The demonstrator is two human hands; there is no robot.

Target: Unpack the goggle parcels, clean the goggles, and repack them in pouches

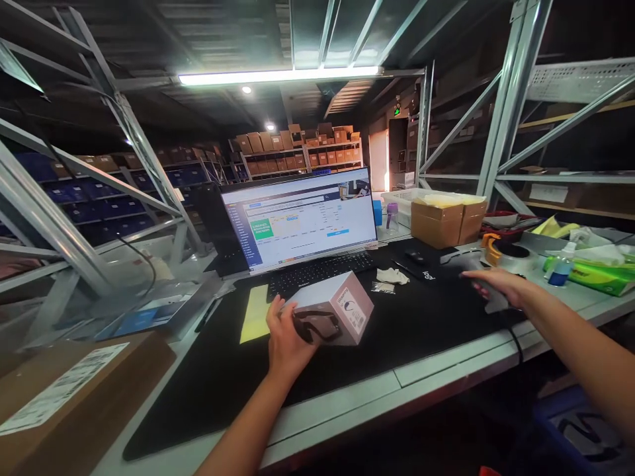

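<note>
In the head view my left hand (290, 337) is closed on a small light-coloured product box (317, 304), tilted above the desk mat. Its long side shows a dark printed picture, and the pinkish end carries a line drawing and a label. My right hand (501, 284) wraps around a grey handheld barcode scanner (496, 303) at the right of the mat, partly covered by my fingers. A dark cable (516, 340) hangs over the desk edge below it. Beneath the box lies a yellow paper sheet (254, 314).
A lit monitor (307, 221) stands behind a black keyboard (325, 268), with a mouse (413, 256) to the right. Brown cartons (436, 221), a tape dispenser (510, 254) and a spray bottle (561, 264) line the right. A large cardboard box (114, 390) sits at front left.
</note>
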